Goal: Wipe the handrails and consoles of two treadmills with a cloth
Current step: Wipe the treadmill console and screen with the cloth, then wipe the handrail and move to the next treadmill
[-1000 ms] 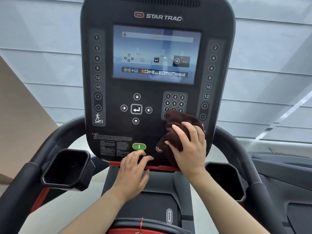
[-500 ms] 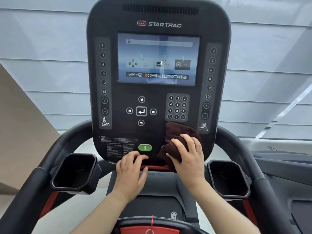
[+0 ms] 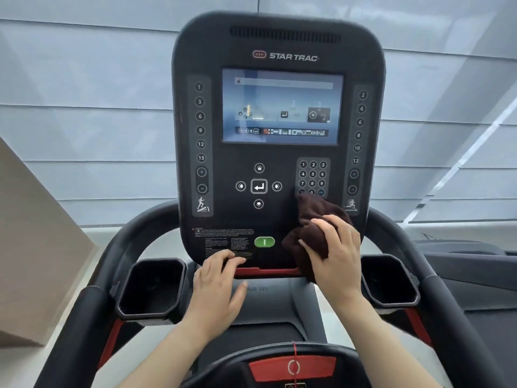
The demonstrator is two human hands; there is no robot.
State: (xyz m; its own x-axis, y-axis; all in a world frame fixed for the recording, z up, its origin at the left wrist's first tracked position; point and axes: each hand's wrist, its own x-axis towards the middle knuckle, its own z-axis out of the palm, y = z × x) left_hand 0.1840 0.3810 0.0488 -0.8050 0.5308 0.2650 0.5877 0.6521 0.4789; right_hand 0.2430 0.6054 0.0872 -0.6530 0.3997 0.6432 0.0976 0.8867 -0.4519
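A black treadmill console (image 3: 277, 46) with a lit screen (image 3: 282, 106) stands straight ahead. My right hand (image 3: 335, 256) presses a dark brown cloth (image 3: 313, 217) against the console's lower right, just under the number keypad (image 3: 312, 177). My left hand (image 3: 221, 287) rests with its fingers apart on the console's bottom edge, left of the green button (image 3: 264, 242) and by the red strip (image 3: 265, 272). Black curved handrails run down the left (image 3: 92, 301) and the right (image 3: 447, 301).
Black cup holders sit on either side of the console, one left (image 3: 152, 287) and one right (image 3: 389, 281). A red stop pad (image 3: 292, 366) with a cord lies on the near crossbar. A second treadmill (image 3: 475, 264) stands to the right. A tan wall (image 3: 36, 256) is on the left.
My head has drawn back, so more of the console shows. The cloth in my right hand slid down from the keypad, then stayed low on the right. My left hand kept its place.
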